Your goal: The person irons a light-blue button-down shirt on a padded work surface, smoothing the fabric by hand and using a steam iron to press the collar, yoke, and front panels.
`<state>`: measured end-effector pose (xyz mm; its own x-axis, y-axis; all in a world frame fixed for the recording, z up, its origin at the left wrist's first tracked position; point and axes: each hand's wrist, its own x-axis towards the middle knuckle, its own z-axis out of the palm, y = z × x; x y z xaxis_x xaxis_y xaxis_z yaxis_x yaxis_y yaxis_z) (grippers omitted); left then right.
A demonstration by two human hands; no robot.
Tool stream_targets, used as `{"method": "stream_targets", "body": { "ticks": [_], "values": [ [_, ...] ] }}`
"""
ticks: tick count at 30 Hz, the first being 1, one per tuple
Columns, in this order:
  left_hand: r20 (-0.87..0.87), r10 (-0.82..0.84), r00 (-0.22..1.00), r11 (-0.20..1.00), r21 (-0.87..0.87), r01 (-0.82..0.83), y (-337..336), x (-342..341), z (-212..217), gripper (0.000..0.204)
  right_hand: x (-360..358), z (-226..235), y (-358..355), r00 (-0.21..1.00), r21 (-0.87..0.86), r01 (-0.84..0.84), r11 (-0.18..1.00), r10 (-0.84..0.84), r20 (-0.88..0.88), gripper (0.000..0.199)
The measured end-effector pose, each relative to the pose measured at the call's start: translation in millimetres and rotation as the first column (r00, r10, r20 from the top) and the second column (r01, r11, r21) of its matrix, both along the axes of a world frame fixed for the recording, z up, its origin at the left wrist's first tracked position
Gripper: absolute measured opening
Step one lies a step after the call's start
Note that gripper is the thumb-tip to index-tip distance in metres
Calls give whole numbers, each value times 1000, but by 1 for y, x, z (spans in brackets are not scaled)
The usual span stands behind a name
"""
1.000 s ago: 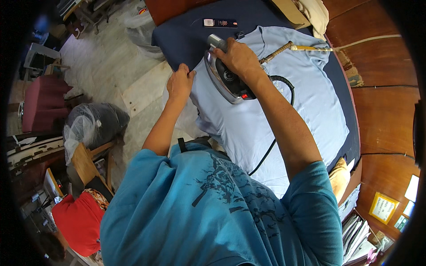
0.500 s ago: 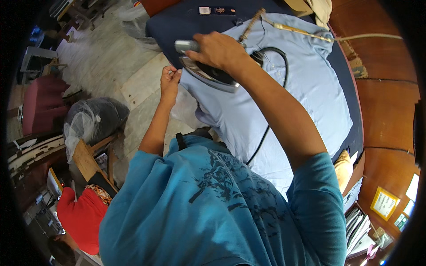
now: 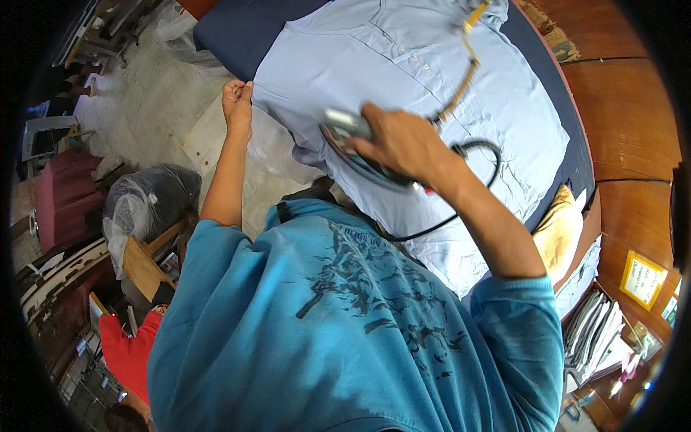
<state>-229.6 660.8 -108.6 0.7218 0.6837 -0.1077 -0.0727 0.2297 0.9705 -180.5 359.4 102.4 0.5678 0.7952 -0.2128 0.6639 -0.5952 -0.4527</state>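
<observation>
A light blue buttoned shirt lies spread over a navy-covered table, its near-left part hanging over the edge. At the shirt's left edge, my left hand pinches the cloth between thumb and fingers. My right hand is wrapped round the handle of a clothes iron, slightly blurred, over the near part of the shirt. Whether its soleplate touches the cloth I cannot tell. From the iron's back a black cable loops across the shirt, and a tan wrapped cord runs toward the far side.
On the right, a yellow cloth lies by the table edge, near a stack of folded items and a wooden wall. A plastic-wrapped dark bundle and a person in red are at left.
The iron in my right hand has come from the shirt's left edge nearer to me and rightward. My left hand still pinches the edge; more of the buttoned front shows flat.
</observation>
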Motion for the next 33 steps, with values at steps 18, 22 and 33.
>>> {"method": "stream_targets", "body": {
  "ticks": [18, 22, 33],
  "values": [
    [-556, 106, 824, 430, 773, 466, 3, 130, 69, 31, 1, 2, -108, 777, -40, 623, 781, -612, 149, 48],
    [-526, 65, 848, 392, 795, 463, 7, 138, 69, 26, 62, 4, -30, 807, 84, 565, 821, -571, 152, 49],
    [-468, 21, 883, 382, 820, 425, 18, 138, 74, 21, 125, -1, 110, 920, -68, 370, 927, -355, 165, 53]
  ]
}}
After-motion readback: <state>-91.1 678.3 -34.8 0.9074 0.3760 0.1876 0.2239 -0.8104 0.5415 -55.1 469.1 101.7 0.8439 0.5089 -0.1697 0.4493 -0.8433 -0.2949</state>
